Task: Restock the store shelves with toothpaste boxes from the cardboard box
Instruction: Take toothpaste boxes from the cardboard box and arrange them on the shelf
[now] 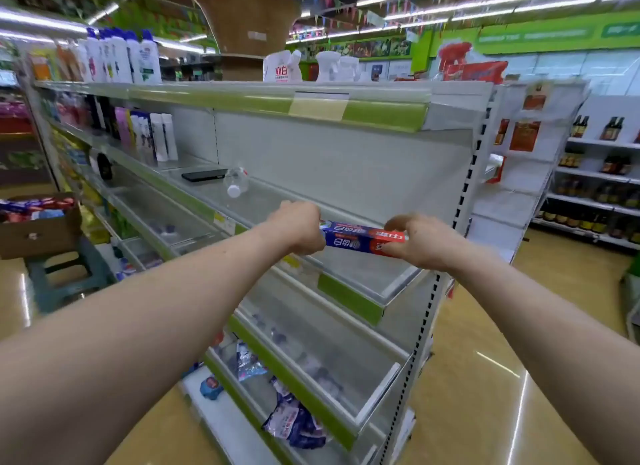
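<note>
Two hands [298, 227] [420, 241] gripping toothpaste box [360, 238], bottle [237, 182], phone [204, 175] on shelf [294, 196]

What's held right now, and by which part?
One toothpaste box, lying roughly level between both hands. The left grip holds its blue end; the right grip holds its red end.

my long cardboard toothpaste box [360, 238]: blue, red at one end, white lettering
plastic shelf-edge strips [349, 300]: lime green
open cardboard box [38, 234]: plain brown

Bare forearms [156, 291], bare left grip [298, 227], bare right grip [420, 241]
</note>
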Motion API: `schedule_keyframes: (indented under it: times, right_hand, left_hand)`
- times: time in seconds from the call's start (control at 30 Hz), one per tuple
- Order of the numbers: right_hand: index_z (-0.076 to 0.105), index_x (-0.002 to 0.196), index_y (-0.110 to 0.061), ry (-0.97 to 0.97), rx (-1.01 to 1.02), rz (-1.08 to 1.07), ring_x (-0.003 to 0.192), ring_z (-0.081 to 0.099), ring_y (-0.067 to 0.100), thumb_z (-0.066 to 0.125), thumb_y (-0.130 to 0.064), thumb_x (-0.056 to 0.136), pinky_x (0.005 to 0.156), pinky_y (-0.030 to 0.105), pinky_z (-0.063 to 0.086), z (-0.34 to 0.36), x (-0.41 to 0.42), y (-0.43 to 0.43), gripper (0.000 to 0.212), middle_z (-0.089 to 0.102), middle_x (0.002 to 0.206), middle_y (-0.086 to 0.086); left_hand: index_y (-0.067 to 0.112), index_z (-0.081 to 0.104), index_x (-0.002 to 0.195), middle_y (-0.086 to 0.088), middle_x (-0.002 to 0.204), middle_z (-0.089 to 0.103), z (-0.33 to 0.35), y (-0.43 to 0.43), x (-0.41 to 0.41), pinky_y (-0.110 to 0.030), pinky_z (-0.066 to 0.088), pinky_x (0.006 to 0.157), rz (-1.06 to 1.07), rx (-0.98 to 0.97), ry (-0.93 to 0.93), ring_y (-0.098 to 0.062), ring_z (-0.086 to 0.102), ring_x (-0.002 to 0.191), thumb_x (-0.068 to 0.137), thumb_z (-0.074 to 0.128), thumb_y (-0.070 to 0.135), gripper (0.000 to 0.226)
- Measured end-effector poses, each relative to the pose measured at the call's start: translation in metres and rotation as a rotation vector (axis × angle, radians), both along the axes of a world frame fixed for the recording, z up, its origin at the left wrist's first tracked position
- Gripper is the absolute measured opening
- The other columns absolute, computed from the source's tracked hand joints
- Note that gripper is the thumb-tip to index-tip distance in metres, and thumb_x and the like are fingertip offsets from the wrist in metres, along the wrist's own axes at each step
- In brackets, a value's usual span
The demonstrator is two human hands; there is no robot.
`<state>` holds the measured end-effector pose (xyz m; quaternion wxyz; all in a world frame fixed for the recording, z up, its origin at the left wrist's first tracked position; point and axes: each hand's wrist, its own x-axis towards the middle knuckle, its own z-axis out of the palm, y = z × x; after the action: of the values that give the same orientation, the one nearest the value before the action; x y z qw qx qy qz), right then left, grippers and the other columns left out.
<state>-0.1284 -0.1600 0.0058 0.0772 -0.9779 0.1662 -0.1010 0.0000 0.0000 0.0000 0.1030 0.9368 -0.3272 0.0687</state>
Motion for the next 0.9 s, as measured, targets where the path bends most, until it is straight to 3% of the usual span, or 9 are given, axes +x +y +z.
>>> schedule_keyframes:
  times: [0.13, 0.3, 0.43, 0.7, 0.9]
  right_hand:
    - [0.052, 0.128, -0.023, 0.027, 0.040, -0.006, 0.109, 0.053, 0.022, 0.061, -0.037, 0.089, 0.081, 0.029, 0.040, -0.006, 0.018, -0.012, 0.043, 0.058, 0.123, 0.004]
    - [0.050, 0.133, -0.019, 0.032, 0.047, 0.005, 0.115, 0.052, 0.024, 0.062, -0.035, 0.087, 0.094, 0.034, 0.045, -0.013, 0.042, -0.024, 0.050, 0.058, 0.128, 0.006]
    - [0.047, 0.137, -0.017, 0.039, 0.049, 0.013, 0.120, 0.050, 0.027, 0.062, -0.034, 0.087, 0.099, 0.039, 0.044, -0.020, 0.053, -0.031, 0.055, 0.056, 0.133, 0.007]
    - [0.057, 0.118, -0.020, 0.074, 0.056, 0.023, 0.098, 0.059, 0.026, 0.060, -0.029, 0.086, 0.087, 0.041, 0.052, -0.030, 0.068, -0.034, 0.034, 0.065, 0.112, 0.005]
    - [0.055, 0.120, -0.025, 0.066, 0.037, 0.046, 0.097, 0.059, 0.024, 0.063, -0.030, 0.085, 0.085, 0.036, 0.051, -0.028, 0.072, -0.034, 0.036, 0.064, 0.113, 0.003]
  left_hand:
    - [0.018, 0.055, 0.117, -0.008, 0.116, 0.056, -0.003, -0.015, 0.011, -0.033, 0.039, 0.076, 0.011, 0.087, -0.016, -0.027, 0.047, 0.106, 0.082, 0.063, 0.028, 0.038]
    - [0.017, 0.046, 0.125, -0.008, 0.124, 0.049, -0.010, -0.034, 0.031, -0.039, 0.039, 0.090, -0.018, 0.167, -0.030, -0.028, 0.042, 0.120, 0.081, 0.062, 0.029, 0.048]
    - [0.018, 0.046, 0.125, -0.007, 0.124, 0.051, -0.016, -0.042, 0.041, -0.038, 0.039, 0.089, -0.046, 0.228, -0.054, -0.027, 0.043, 0.119, 0.083, 0.061, 0.031, 0.046]
    - [0.020, 0.051, 0.115, -0.005, 0.113, 0.058, -0.026, -0.050, 0.055, -0.036, 0.038, 0.080, -0.092, 0.231, -0.009, -0.026, 0.050, 0.106, 0.085, 0.056, 0.029, 0.032]
    - [0.016, 0.052, 0.121, -0.007, 0.116, 0.055, -0.022, -0.048, 0.063, -0.036, 0.046, 0.078, -0.125, 0.246, -0.019, -0.026, 0.056, 0.103, 0.085, 0.064, 0.035, 0.042]
